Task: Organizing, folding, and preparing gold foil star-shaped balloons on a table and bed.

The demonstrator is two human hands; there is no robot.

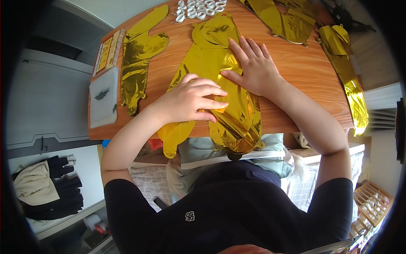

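A flat, uninflated gold foil balloon [206,59] lies in front of me, its folded layers running down over the table's near edge. My left hand [186,99] rests on its middle with the fingers apart and slightly bent, the thumb nearest me. Farther up, my right hand [259,70] lies flat along the balloon's right edge, fingers spread. Creases and shiny folds show in the foil between the hands and below them. Neither hand is closed around anything.
Another flat gold balloon [144,53] lies to the left, beside a clear plastic bag [104,97] and a flat packet [109,53]. Several white ribbon coils [198,8] sit at the back. More gold foil [285,21] lies at back right; a long piece [349,80] hangs over the right edge.
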